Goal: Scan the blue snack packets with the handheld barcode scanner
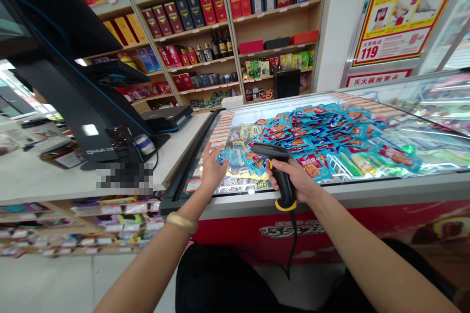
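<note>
My left hand [213, 165], with a gold bangle on its wrist, holds a small light-blue packet [232, 157] by its left end above the glass top of the freezer. My right hand [292, 178] is wrapped round the handle of a black and yellow barcode scanner [282, 181]. The scanner's head points left, toward the blue packet and a little apart from it. From the scanner a black cable hangs down in front of the freezer. Behind both hands lies a large heap of blue and red snack packets [312, 129] on the glass.
A white counter [176, 156] at the left carries a large black monitor stand [106, 122], a phone and a small jar. The freezer's grey front edge [367, 186] runs below the hands. Shelves of boxed bottles [191, 12] stand behind.
</note>
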Demonstrator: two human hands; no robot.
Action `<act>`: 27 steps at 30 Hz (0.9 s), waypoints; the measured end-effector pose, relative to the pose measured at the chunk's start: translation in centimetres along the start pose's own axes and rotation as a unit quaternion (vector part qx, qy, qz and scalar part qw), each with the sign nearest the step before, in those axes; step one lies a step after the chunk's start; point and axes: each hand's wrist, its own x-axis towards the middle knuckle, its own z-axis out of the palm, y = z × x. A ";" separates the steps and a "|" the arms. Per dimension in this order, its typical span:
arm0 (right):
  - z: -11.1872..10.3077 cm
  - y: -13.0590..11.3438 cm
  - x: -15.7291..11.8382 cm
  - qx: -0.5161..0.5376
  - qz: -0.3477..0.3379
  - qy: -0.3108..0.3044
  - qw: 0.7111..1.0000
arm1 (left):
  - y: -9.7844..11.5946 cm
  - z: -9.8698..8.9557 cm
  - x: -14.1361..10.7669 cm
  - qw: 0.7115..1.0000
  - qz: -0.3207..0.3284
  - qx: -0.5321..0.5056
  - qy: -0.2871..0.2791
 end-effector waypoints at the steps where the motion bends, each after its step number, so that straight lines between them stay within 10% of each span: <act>1: 0.0 0.0 0.0 0.000 0.000 0.001 1.000 | -0.1 0.1 0.0 1.000 -0.023 -0.008 0.002; 11: -0.1 0.0 0.0 -0.011 0.005 -0.002 1.000 | 0.6 -0.3 0.1 0.986 -0.048 -0.161 0.016; 27: 0.1 0.1 0.2 -0.012 0.015 -0.025 1.000 | 2.0 -0.8 -0.6 0.993 0.088 -0.073 -0.040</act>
